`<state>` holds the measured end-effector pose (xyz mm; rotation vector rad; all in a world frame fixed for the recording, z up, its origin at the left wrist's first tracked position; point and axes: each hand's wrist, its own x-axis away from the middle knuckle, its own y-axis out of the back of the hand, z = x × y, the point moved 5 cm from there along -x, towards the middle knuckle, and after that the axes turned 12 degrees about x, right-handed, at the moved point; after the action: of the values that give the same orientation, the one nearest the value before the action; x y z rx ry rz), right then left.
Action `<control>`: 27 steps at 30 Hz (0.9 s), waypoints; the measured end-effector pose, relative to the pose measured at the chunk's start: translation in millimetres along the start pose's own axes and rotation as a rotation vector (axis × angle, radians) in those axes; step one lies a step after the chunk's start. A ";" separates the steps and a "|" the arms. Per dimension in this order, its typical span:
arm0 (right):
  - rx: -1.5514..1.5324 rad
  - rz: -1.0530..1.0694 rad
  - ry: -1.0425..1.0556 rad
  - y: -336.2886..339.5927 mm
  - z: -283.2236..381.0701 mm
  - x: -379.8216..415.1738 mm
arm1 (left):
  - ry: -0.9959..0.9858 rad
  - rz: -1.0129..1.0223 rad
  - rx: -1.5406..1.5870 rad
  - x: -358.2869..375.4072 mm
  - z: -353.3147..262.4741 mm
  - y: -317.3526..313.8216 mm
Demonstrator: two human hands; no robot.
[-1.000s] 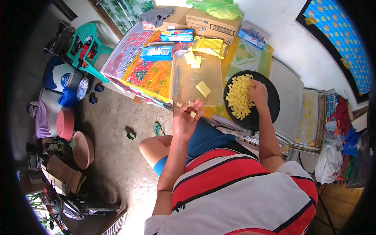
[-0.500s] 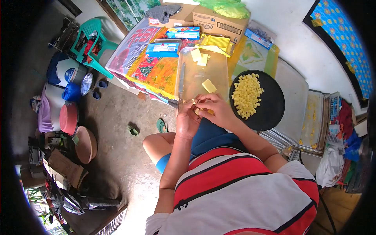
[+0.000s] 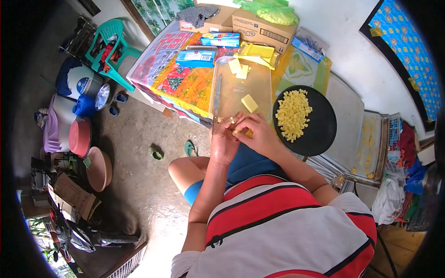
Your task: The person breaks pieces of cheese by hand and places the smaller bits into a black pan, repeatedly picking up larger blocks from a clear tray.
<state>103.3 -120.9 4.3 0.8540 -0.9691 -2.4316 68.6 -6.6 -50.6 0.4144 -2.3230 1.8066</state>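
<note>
- Yellow cubes [image 3: 236, 131]: small cut pieces sit in the cupped left hand [image 3: 224, 141], at the near edge of the table, just below the near end of the cutting board [image 3: 241, 92].
- Left hand: palm up, fingers curled loosely, forming a tray for the pieces.
- Right hand [image 3: 257, 133]: fingertips pinch at the pieces in the left palm; how much the pinch encloses cannot be told.
- Cutting board: clear, carries one yellow slab [image 3: 249, 103] near its middle and further slices [image 3: 238, 68] at its far end; a knife [image 3: 216, 98] lies along its left edge.
- Black plate [image 3: 324, 125]: just right of the board, within the right hand's reach, holds a heap of diced cubes [image 3: 294, 114] on its left half.
- Cardboard boxes [image 3: 262, 28]: stand at the far edge of the table.
</note>
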 end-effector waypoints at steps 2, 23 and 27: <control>-0.072 0.017 -0.021 -0.1 -0.3 -0.4 | 0.005 0.017 0.023 1.7 -0.9 -1.8; -0.586 0.035 -0.434 31.7 -86.9 4.0 | 0.053 0.031 -0.059 2.9 4.2 -4.9; 0.032 -0.201 -0.477 71.6 -170.9 18.5 | 0.054 0.006 -0.050 2.8 3.1 -1.4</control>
<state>211.4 -262.4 -50.2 0.3964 -1.1291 -2.8743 66.6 -10.2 -49.3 0.3472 -2.3302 1.7361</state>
